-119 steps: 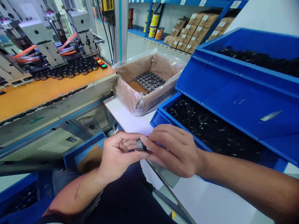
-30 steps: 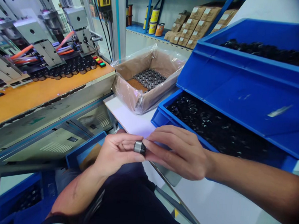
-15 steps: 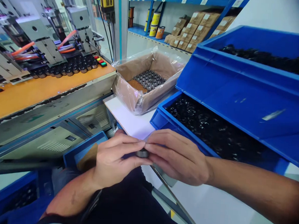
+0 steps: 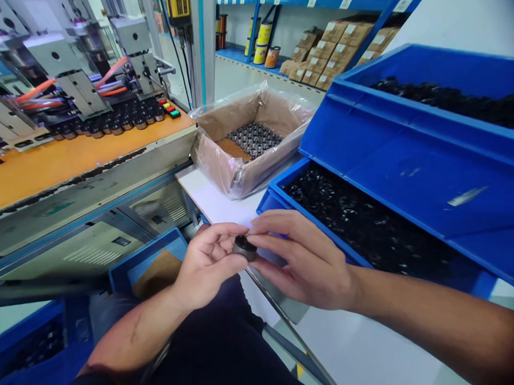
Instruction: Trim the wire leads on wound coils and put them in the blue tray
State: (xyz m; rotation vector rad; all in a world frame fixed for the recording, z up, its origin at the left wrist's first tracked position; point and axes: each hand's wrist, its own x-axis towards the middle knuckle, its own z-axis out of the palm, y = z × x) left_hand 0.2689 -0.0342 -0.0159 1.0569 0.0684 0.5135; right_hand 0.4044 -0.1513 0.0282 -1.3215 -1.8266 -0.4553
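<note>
A small round part (image 4: 245, 248), with a grey metal rim and a black top, is held between my two hands above the table's near edge. My left hand (image 4: 208, 264) is closed on it, the thumb at the front and the fingers curled behind. From the other side my right hand (image 4: 305, 261) grips it with thumb and fingertips. Just beyond my right hand is a lower blue bin (image 4: 278, 202) filled with small black parts (image 4: 350, 214).
An upper blue bin (image 4: 384, 142) overhangs the lower one at right. A plastic-lined cardboard box (image 4: 262, 178) holding small metal parts stands on the white table (image 4: 207, 193). At left is a machine with an orange worktop (image 4: 60, 168) carrying rows of similar round parts (image 4: 114, 122).
My left fingers have opened out and lowered, showing the round part's black top, which was covered before. The part has risen slightly. My right fingertips have spread a little.
</note>
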